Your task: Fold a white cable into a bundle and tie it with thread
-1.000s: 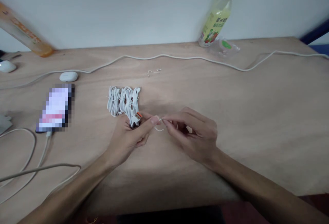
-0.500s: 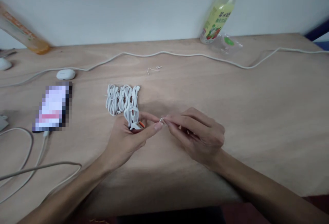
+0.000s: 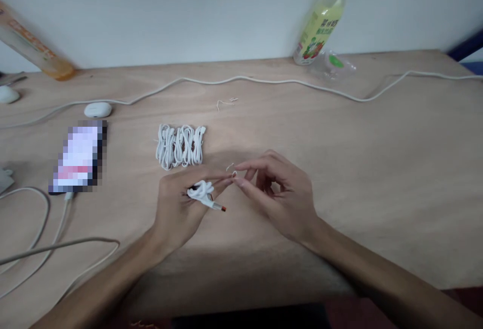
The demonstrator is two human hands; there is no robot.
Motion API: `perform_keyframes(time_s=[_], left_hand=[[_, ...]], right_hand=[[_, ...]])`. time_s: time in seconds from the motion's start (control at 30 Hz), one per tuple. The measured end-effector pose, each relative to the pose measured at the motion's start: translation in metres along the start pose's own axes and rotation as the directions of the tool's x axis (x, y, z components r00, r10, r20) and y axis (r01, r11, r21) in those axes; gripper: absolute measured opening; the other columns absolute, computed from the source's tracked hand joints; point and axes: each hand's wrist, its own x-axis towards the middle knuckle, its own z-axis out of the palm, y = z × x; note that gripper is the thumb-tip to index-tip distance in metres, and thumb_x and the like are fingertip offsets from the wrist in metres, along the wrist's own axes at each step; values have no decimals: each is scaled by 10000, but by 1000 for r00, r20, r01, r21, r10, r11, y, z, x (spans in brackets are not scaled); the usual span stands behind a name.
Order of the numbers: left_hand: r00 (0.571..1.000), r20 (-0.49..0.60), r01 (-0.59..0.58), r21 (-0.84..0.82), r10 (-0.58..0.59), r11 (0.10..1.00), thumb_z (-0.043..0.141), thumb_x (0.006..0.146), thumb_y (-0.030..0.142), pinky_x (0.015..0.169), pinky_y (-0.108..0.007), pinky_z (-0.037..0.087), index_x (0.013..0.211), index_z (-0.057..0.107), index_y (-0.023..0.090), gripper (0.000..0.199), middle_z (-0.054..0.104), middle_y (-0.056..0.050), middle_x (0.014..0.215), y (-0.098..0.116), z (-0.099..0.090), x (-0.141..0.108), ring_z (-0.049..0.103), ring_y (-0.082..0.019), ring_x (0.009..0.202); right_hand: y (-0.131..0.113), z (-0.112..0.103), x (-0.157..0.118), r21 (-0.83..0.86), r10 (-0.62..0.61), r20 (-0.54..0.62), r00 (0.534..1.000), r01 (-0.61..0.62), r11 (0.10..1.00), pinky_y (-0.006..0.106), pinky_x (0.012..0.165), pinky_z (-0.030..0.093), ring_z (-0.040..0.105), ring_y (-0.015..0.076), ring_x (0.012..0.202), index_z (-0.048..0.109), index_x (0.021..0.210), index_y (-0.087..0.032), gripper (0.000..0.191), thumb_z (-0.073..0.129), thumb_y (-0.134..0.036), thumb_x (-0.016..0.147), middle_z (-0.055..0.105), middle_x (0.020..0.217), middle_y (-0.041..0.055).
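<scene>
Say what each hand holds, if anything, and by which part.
The left hand holds a bundled cable in its palm, plug protruding, gripped part hidden. Its fingertips seem to pinch a thin tie; for the right hand, I cannot tell.

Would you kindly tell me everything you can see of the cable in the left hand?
The cable is white, smooth and plastic-looking, gathered in loops into a small bundle. A plug, metallic-looking with an orange tip, sticks out toward the picture's lower right. The bundle sits in the left hand, between thumb and fingers, partly hidden by them, over the table. Its other end cannot be made out.
</scene>
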Motion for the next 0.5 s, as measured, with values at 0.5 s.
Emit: perform_keyframes(time_s=[0.5], left_hand=[[998,-22,50,-18,-50,999,837,925,290,557,-247,431,911,884,303,51,704,46,648,2,2,0,576,-122,555]], right_hand=[[1,-2,2,-160,-159,0,987,157,974,272,653,552,636,142,755,758,1001,-228,167,678,-86,1037,705,876,-2]])
